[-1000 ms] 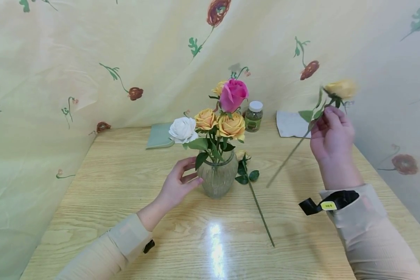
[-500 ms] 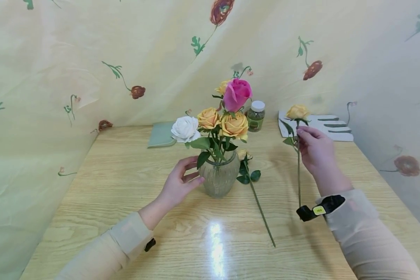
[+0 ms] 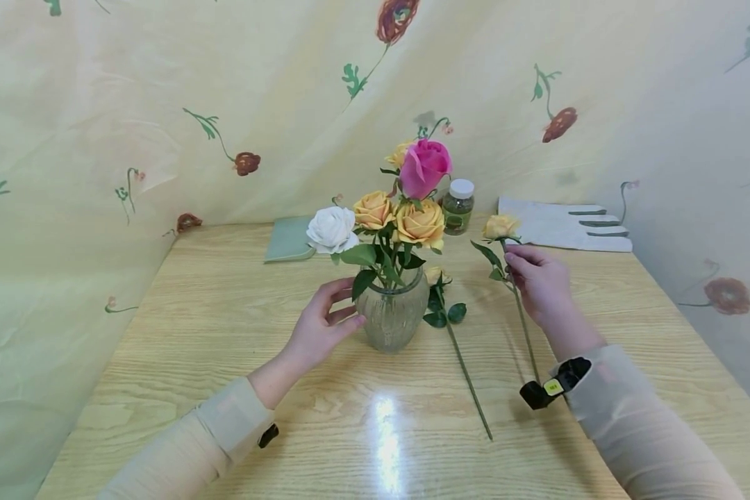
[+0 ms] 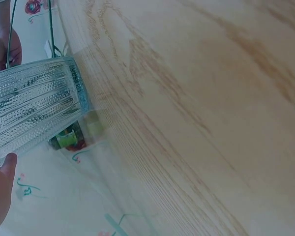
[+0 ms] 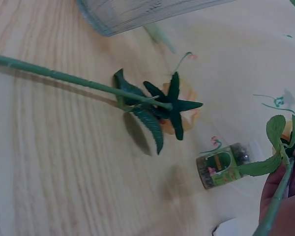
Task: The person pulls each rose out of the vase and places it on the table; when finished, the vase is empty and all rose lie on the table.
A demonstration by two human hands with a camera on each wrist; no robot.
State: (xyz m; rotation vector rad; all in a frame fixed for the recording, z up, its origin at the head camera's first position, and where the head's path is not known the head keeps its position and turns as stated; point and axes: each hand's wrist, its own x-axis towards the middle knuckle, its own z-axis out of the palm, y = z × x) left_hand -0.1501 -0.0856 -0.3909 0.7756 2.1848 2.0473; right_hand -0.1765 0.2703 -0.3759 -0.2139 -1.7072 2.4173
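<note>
My left hand (image 3: 319, 326) holds the left side of a ribbed glass vase (image 3: 392, 321), its fingers and thumb bent against the wall. In the vase stand a white rose (image 3: 332, 230), a magenta rose (image 3: 425, 169) and several yellow-orange roses (image 3: 419, 223). My right hand (image 3: 542, 283) pinches the stem of a yellow rose (image 3: 501, 227) just under its bloom, and the long stem slants down towards the wrist strap. Between vase and right hand, another yellow rose (image 3: 464, 368) lies on the table, its bloom partly hidden by the vase in the head view.
At the back stands a jar with a white lid (image 3: 459, 207), right of the magenta rose. A white glove (image 3: 556, 223) lies at the back right. Behind the white rose is a pale green flat object (image 3: 287, 240). A flowered curtain (image 3: 275, 90) borders the wooden table (image 3: 212, 312).
My right hand has moved left and down with the yellow rose, from above the glove to in front of it. The left hand has stayed on the vase.
</note>
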